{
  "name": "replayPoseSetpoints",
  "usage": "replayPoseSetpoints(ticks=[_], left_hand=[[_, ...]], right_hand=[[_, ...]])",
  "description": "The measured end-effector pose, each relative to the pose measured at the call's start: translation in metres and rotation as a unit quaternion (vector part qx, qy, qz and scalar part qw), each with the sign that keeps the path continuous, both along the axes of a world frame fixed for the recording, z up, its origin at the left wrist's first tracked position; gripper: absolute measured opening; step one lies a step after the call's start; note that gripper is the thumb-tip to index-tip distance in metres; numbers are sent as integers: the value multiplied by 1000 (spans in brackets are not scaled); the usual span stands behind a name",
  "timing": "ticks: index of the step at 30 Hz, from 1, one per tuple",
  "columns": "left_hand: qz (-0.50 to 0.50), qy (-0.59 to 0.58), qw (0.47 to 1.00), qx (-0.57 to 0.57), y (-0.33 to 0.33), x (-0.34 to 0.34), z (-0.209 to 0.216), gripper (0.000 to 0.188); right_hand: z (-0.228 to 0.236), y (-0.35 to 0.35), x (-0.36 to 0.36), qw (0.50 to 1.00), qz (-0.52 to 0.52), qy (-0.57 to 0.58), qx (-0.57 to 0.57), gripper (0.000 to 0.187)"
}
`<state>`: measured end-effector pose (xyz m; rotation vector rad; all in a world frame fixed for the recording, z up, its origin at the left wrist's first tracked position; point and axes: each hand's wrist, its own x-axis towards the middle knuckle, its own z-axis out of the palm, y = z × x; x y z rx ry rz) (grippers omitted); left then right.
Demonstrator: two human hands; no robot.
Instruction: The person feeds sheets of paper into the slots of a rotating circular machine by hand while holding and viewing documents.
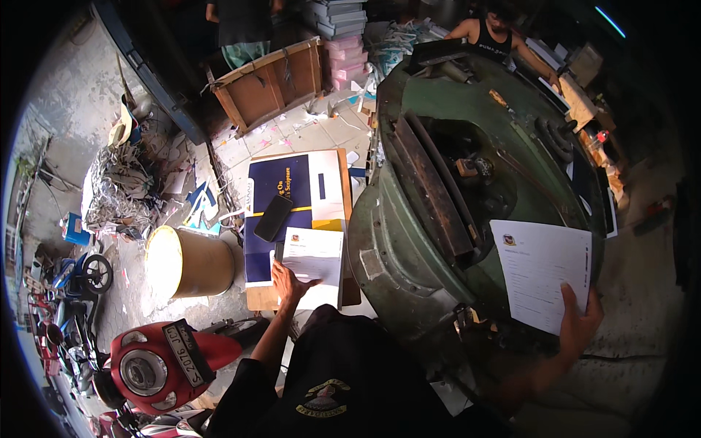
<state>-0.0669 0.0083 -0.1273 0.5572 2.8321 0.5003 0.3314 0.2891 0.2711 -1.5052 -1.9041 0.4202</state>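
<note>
My right hand (579, 321) pinches a printed white sheet of paper (537, 281) at its lower right corner, thumb on top. The sheet is held over the near right side of a big green machine. My left hand (293, 286) lies on a stack of printed white paper (314, 252), its thumb stretched out across the top. Beside the fingertips, at the stack's left edge, is a small dark object I cannot make out. Just beyond the stack, a black phone (273, 218) rests on a dark blue printed sheet (257, 252).
A wooden board (353, 292) supports the papers. The green machine (398, 241) fills the right side. Left stand a yellowish drum (191, 260) and a red motorcycle (157, 369). Paper scraps litter the floor. One person (496, 44) is at the machine's far side, another (244, 29) behind a wooden frame (270, 84).
</note>
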Motion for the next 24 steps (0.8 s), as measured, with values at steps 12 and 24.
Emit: replayPoseSetpoints(ticks=[12,24], left_hand=[[3,45,996,75,-6,13,-6,110],[-14,108,994,0,-15,9,-14,120]], right_hand=[[12,-3,-1,999,-12,-19,33,32],[12,6,2,982,47,-50,173,16]])
